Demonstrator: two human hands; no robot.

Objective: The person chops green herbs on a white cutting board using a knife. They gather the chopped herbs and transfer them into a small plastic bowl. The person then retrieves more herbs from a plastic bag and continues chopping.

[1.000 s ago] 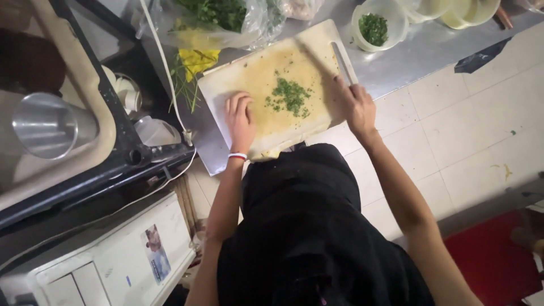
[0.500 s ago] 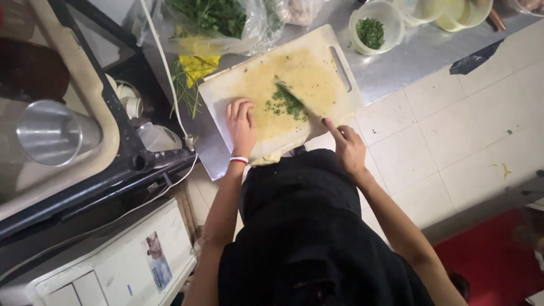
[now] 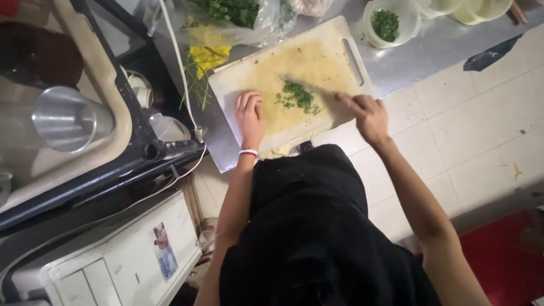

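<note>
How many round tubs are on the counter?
3: one tub holding chopped greens beside the cutting board, and two pale tubs at the top edge, cut off; more may sit beyond.

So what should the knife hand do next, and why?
Probably sweep the knife through the herbs to gather them. The right hand holds the blade beside the loose pile on the board, and the left hand rests flat nearby.

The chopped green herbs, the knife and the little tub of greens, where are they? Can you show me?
Chopped green herbs [image 3: 298, 96]: head view, middle of the pile on the cutting board.
Knife [image 3: 310, 86]: head view, on the blurred blade.
Little tub [image 3: 371, 35]: head view, on its pale left rim.
</note>
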